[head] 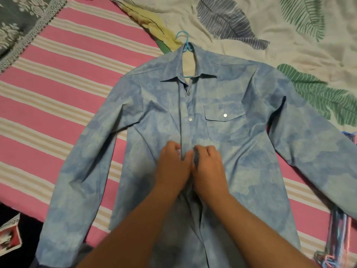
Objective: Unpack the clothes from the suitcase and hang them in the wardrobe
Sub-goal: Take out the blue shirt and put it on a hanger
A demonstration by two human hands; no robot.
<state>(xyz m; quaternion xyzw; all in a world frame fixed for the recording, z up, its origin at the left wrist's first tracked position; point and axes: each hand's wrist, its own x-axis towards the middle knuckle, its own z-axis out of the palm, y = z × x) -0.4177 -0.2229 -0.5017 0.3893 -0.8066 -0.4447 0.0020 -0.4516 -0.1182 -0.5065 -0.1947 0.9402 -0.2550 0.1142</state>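
I see a pink, white and beige striped bedsheet [58,78], beside a rumpled white leaf-print blanket [251,26], dimly lit.

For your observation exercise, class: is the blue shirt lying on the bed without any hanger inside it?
No: a blue hanger sits inside the shirt, its hook sticking out above the collar.

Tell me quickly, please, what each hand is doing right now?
Left hand: pinches the shirt front at the placket.
Right hand: pinches the opposite placket edge.
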